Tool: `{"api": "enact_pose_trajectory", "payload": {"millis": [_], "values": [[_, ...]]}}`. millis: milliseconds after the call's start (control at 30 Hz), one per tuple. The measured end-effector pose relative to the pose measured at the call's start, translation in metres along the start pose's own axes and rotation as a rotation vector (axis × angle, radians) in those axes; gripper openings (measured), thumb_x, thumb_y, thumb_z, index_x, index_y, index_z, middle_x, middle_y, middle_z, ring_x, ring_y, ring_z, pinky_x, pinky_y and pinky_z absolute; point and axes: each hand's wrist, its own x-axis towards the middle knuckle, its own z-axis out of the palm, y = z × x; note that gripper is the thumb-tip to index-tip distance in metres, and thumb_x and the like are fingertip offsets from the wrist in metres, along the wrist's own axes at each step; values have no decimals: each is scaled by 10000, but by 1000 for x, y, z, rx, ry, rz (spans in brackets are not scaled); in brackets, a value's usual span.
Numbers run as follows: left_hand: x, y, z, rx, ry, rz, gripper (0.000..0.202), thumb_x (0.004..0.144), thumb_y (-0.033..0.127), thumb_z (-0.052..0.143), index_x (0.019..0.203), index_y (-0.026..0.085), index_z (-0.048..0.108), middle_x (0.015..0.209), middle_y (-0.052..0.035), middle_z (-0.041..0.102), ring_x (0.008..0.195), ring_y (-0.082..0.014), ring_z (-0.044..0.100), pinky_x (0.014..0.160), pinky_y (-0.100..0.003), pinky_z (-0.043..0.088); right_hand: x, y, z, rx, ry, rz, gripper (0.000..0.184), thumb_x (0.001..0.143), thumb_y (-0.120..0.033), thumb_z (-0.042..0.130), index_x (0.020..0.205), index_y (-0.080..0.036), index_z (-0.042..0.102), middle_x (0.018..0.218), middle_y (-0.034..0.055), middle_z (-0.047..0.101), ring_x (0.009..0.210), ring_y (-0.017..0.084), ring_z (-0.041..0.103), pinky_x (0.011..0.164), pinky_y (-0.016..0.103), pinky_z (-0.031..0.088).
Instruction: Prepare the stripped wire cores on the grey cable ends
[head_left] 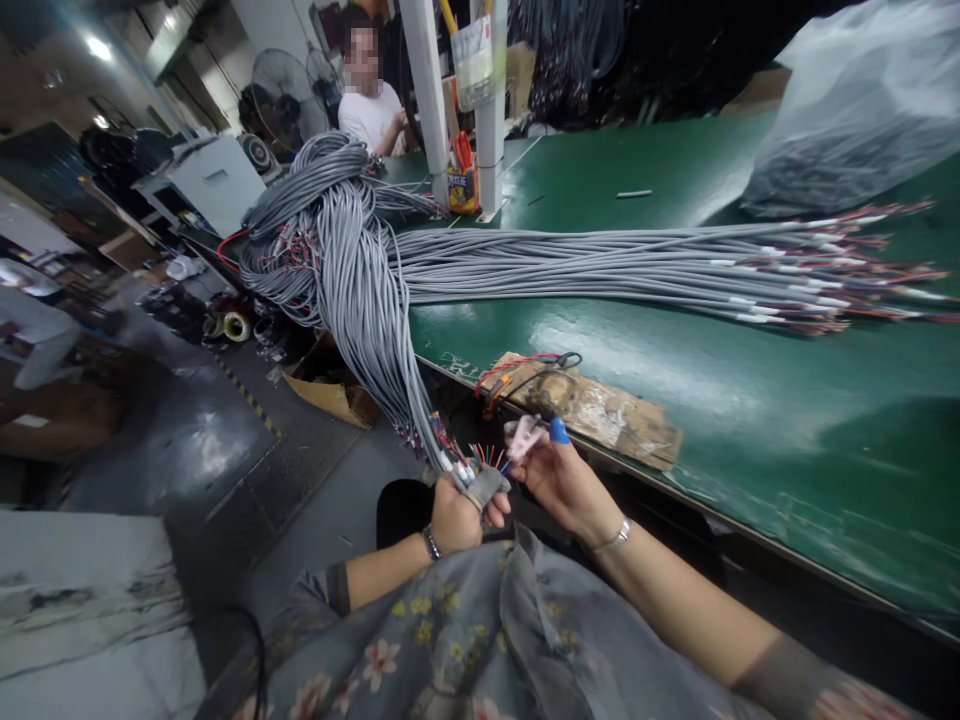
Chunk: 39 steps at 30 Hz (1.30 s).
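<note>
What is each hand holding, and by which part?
Left hand grips the grey cable bundle just below its stripped ends. Right hand's fingertips are at the coloured wires; a pinch cannot be told.

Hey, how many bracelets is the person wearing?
2: a dark bracelet at the left hand, which grips grey cables; a silver bracelet at the right hand. Sleeves may hide more.

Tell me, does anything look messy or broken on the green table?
The grey cables slide off the green table in a tangled heap, hanging down to the left hand, which grips them. The right hand pinches a pink piece. The wooden board at the edge looks worn, stained and crooked.
</note>
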Motion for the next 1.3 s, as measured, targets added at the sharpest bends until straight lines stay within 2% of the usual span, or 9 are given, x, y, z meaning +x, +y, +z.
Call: {"api": "enact_pose_trajectory", "payload": {"millis": [167,300,367,467,600,833,1100,1200,1300], "values": [[0,2,-2,-50,32,68,387,596,506,708,591,139,586,443,-1,566,300,-59,415,315,-188,259,-6,-7,4,-10,-74,88,447,589,-630,711,741,-210,696,696,13,643,570,116,522,526,234,442],[3,1,-3,-27,35,121,372,632,486,695,588,131,592,460,-6,585,306,-56,428,318,-179,274,-6,-7,5,-61,-37,-4,368,604,-530,761,741,-196,695,629,-11,612,548,100,505,509,211,441],[5,-1,-4,6,35,150,377,655,494,680,598,131,595,474,-9,595,314,-55,434,327,-179,291,-5,-6,5,-64,-25,-26,388,591,-546,763,719,-186,694,590,-19,594,531,93,497,499,200,442],[7,-4,-5,66,23,177,395,670,522,664,637,133,607,491,-6,603,325,-57,447,335,-179,308,-3,-5,3,-10,-5,19,404,589,-578,745,693,-190,694,608,-12,621,540,98,521,502,202,460],[9,-5,-5,98,10,186,396,675,528,661,673,136,609,502,-7,613,335,-63,466,343,-179,324,-1,-6,2,75,49,80,280,614,-462,783,718,-214,705,653,-22,661,582,101,562,535,199,483],[9,-2,-3,140,7,193,382,667,508,677,639,138,588,481,2,594,323,-62,455,342,-183,333,1,-4,4,112,66,58,341,504,-446,844,718,-219,707,680,-44,688,620,94,585,572,184,491],[6,-3,-7,154,20,188,409,658,538,676,613,144,573,479,-1,597,321,-62,454,338,-183,329,-2,1,-5,155,-22,92,343,669,-559,701,781,-235,700,706,-15,682,648,115,594,584,210,481],[5,-7,-14,129,17,165,423,655,551,677,621,138,588,481,-7,601,320,-63,455,331,-182,318,-2,2,-9,151,-38,111,327,729,-549,646,793,-232,696,705,1,674,646,125,587,579,220,472],[7,-12,-19,97,-7,134,436,657,560,679,638,131,605,496,-17,613,328,-65,467,331,-180,306,-3,3,-12,136,-17,119,275,727,-507,662,763,-237,695,714,9,673,636,134,578,569,232,467]]}}
